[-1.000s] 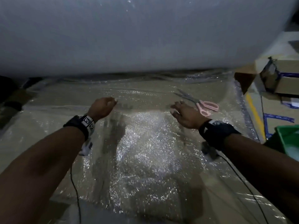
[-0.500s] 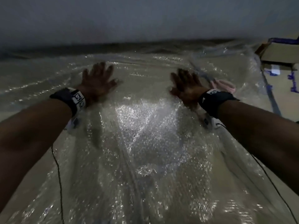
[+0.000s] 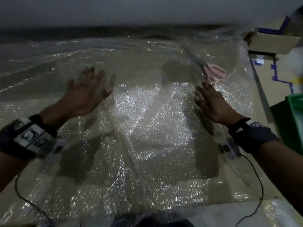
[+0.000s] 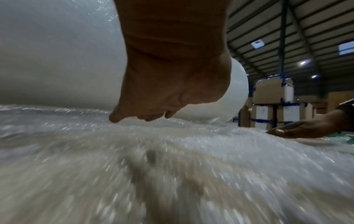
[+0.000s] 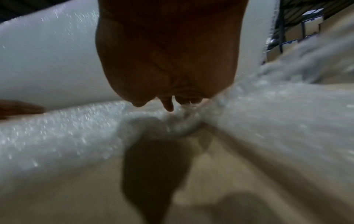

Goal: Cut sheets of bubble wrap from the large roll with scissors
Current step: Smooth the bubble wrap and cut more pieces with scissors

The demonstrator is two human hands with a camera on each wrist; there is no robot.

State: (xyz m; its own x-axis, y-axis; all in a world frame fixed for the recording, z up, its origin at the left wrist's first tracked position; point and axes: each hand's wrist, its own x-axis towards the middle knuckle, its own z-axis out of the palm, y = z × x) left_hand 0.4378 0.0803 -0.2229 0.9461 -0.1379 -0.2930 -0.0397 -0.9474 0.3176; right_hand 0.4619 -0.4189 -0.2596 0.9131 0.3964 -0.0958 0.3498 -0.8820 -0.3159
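Observation:
The large white bubble wrap roll (image 3: pixel 147 12) lies across the back, also filling the left wrist view as the roll (image 4: pixel 57 60). A clear unrolled sheet (image 3: pixel 147 128) spreads over the floor toward me. My left hand (image 3: pixel 88 92) hovers just above the sheet with fingers spread and holds nothing. My right hand (image 3: pixel 208 102) is flat and open, fingers low at the sheet; in the right wrist view its fingertips (image 5: pixel 168 106) touch bunched wrap. Pink-handled scissors (image 3: pixel 211 71) lie on the sheet just beyond my right hand, untouched.
Cardboard boxes (image 3: pixel 272 41) with blue tape stand at the back right. A green crate (image 3: pixel 291 122) sits at the right edge beside my right forearm. Wrist-camera cables trail over the sheet near me. More stacked boxes (image 4: pixel 272 97) show behind the roll's end.
Both hands pressed flat on the sheet half a second ago; now they have drawn back toward me and the left has lifted. The scissors, covered by my right hand before, are in plain sight.

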